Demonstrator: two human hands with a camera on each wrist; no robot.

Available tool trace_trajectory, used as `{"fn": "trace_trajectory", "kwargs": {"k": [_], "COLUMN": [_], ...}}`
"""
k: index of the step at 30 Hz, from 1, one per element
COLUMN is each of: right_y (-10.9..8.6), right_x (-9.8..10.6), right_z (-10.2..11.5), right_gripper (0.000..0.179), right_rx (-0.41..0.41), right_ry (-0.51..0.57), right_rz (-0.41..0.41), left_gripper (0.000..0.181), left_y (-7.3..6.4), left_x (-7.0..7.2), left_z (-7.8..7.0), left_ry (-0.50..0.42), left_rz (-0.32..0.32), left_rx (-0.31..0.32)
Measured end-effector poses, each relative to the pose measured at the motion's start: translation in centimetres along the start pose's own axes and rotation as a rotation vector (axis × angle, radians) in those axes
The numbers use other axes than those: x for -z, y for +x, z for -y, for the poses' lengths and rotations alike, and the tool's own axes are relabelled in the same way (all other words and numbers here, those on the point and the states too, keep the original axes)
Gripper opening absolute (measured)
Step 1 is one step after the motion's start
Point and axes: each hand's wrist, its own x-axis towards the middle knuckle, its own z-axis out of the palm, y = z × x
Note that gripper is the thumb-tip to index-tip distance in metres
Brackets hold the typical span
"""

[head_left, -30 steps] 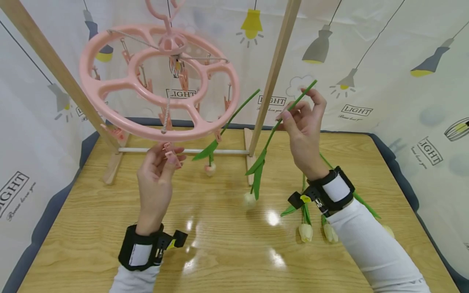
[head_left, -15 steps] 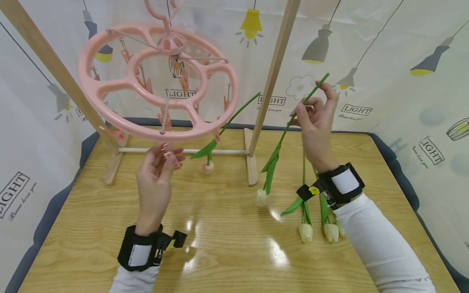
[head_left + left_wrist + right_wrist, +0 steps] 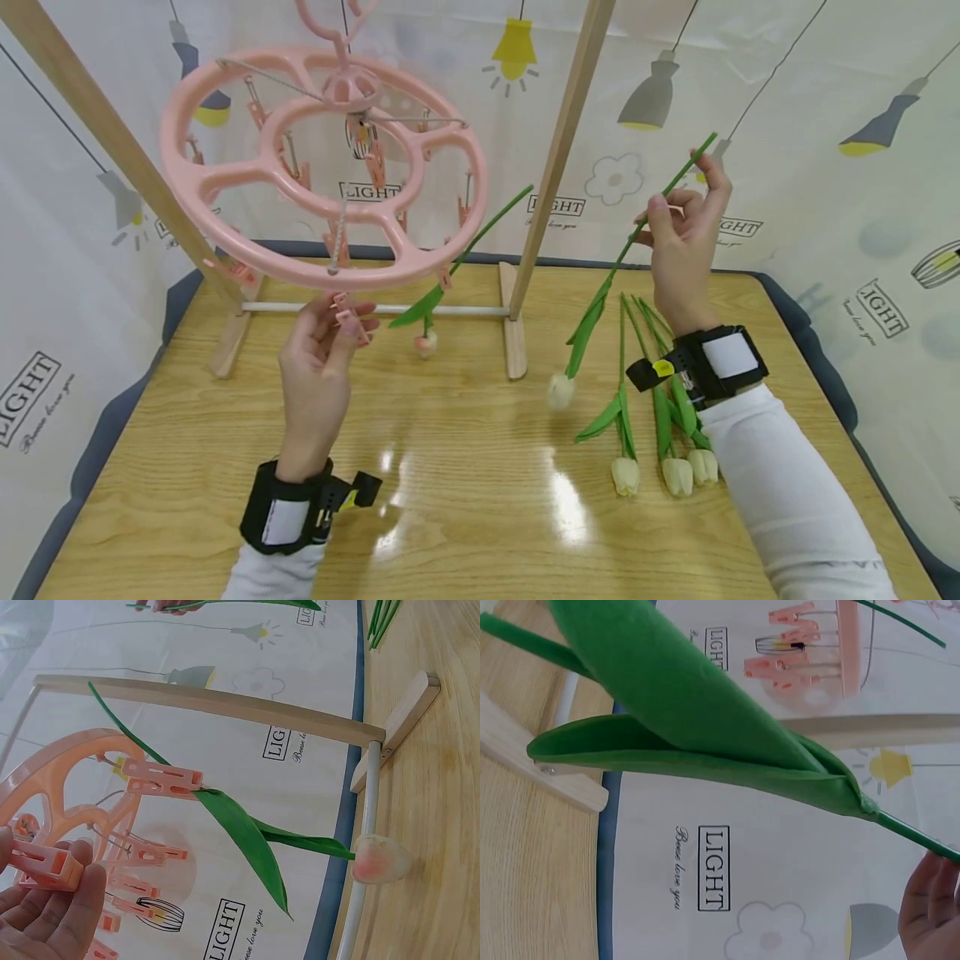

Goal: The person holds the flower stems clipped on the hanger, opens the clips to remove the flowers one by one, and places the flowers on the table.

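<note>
A pink clothespin (image 3: pixel 352 320) under the front rim of a round pink drying rack (image 3: pixel 288 265) is pinched between the thumb and fingers of my left hand (image 3: pixel 318 362). My right hand (image 3: pixel 686 258) holds an artificial white tulip (image 3: pixel 588 321) by its green stem, bloom hanging down above the table, to the right of the stand. In the right wrist view its leaves (image 3: pixel 705 705) fill the upper part. Another tulip (image 3: pixel 240 832), pale pink and white, hangs bloom down from the rack, its stem in a clothespin (image 3: pixel 161 778).
A wooden stand with a post (image 3: pixel 562 158) and a white crossbar (image 3: pixel 472 312) surrounds the rack. Three white tulips (image 3: pixel 626 477) lie on the wooden table (image 3: pixel 450 517) at the right, partly beneath my right forearm. A printed curtain (image 3: pixel 810 158) hangs behind.
My right hand has moved right and slightly up with the white tulip, away from the stand, uncovering more of the tulips on the table. My left hand stays on the clothespin.
</note>
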Motion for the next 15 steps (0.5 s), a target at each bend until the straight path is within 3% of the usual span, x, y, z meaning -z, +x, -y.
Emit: {"fn": "trace_trajectory", "kwargs": {"k": [7,15], "right_y": [1.0,1.6], "right_x": [0.9,1.8], "right_z": [-0.2,-0.9], "right_gripper": [0.052,0.054], "right_rx": [-0.058,-0.152], "right_ry": [-0.137,-0.457], "right_rz": [-0.04,-0.021], "left_gripper": [0.032,0.032], "left_y": [0.1,0.1], "left_x": [0.1,0.1], "left_z": [0.0,-0.1], "left_ry": [-0.006,-0.008], "left_rz": [-0.006,-0.01], "left_rx": [0.003,0.007]}}
